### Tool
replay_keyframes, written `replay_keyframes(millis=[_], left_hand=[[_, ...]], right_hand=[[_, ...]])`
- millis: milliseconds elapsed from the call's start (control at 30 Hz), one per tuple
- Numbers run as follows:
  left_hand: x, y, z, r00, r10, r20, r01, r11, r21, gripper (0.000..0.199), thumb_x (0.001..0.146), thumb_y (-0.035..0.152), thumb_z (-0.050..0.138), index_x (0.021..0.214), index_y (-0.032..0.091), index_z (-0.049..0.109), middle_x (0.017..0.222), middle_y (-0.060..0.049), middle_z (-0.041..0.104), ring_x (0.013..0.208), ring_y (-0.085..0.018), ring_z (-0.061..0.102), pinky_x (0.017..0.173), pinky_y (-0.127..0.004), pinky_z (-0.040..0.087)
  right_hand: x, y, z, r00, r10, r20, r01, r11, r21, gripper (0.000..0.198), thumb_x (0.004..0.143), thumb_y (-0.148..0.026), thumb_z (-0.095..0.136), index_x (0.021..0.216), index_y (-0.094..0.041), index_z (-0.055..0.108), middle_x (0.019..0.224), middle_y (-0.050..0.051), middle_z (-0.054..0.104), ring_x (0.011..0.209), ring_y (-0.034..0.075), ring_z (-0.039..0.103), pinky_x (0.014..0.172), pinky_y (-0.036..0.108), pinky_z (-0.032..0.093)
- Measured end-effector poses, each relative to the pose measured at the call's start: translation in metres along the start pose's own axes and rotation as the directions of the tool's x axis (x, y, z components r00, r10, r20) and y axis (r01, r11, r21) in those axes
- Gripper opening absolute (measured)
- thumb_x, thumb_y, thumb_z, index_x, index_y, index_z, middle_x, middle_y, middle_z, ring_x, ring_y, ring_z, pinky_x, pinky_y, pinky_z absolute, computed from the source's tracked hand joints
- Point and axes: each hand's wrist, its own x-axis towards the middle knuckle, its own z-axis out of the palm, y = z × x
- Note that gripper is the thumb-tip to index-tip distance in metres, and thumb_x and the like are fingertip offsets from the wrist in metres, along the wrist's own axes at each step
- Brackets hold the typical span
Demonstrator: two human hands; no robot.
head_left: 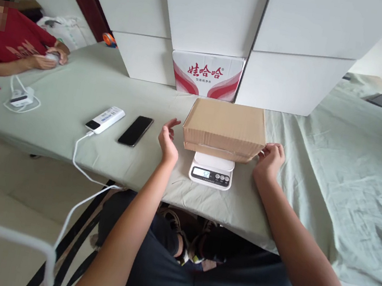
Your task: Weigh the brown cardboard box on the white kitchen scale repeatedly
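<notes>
Box [225, 129] sits on the scale [212, 172] on the table [150, 99]. Left hand [169, 142] is just beside it, fingers parted; right hand [270, 161] is at its right side, fingers curled, whether gripping I cannot tell. Further left lies a phone [136, 131].

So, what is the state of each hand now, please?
Left hand: open, apart from the cardboard box, holding nothing.
Right hand: curled at the box's right side; whether it grips cannot be told.

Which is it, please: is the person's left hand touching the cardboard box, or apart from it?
Apart. The head view shows a narrow strip of green cloth between the left hand and the cardboard box.
</notes>
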Motion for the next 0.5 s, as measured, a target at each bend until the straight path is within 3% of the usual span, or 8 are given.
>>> replay_keyframes(millis=[133, 267, 367, 500], left_hand=[[-0.0002, 0.002, 0.0022, 1.0, -0.01, 0.003, 0.01, 0.999, -0.039, 0.076, 0.099, 0.088, 0.05, 0.112, 0.02, 0.083, 0.101, -0.01, 0.077, 0.068, -0.016, 0.05, 0.058, -0.032, 0.029], [-0.0014, 0.0063, 0.0061, 0.998, -0.022, 0.059, 0.028, 0.996, -0.09, 0.061, 0.096, 0.079, 0.061, 0.102, 0.021, 0.078, 0.071, 0.001, 0.051, 0.058, -0.014, 0.039, 0.054, -0.031, 0.025], [-0.0028, 0.0065, 0.0074, 0.995, -0.044, 0.094, 0.051, 0.996, -0.075, 0.049, 0.097, 0.071, 0.066, 0.099, 0.023, 0.073, 0.065, 0.007, 0.034, 0.056, -0.014, 0.034, 0.054, -0.03, 0.026], [-0.0029, 0.0008, 0.0066, 0.991, -0.06, 0.122, 0.063, 0.998, -0.018, 0.045, 0.098, 0.069, 0.066, 0.09, 0.024, 0.067, 0.065, 0.007, 0.035, 0.056, -0.014, 0.037, 0.057, -0.029, 0.029]], right_hand=[[-0.0017, -0.0021, -0.0006, 1.0, 0.0, 0.01, 0.0, 1.0, 0.004, 0.028, 0.077, -0.036, 0.071, 0.068, -0.024, 0.046, 0.076, -0.003, 0.049, 0.07, 0.012, 0.056, 0.06, 0.023, 0.05], [-0.0035, -0.0035, 0.0013, 1.0, 0.007, 0.012, -0.006, 1.0, -0.021, 0.023, 0.072, -0.034, 0.068, 0.064, -0.024, 0.049, 0.073, -0.003, 0.05, 0.069, 0.013, 0.052, 0.057, 0.023, 0.048], [-0.004, -0.0032, 0.0016, 1.0, 0.018, 0.006, -0.018, 0.999, -0.041, 0.019, 0.069, -0.032, 0.067, 0.063, -0.024, 0.051, 0.069, -0.003, 0.048, 0.066, 0.013, 0.051, 0.056, 0.022, 0.047], [-0.0032, -0.002, -0.0001, 0.999, 0.008, 0.04, -0.005, 0.998, -0.058, 0.022, 0.073, -0.035, 0.07, 0.065, -0.024, 0.052, 0.07, -0.004, 0.05, 0.066, 0.012, 0.054, 0.058, 0.022, 0.05]])
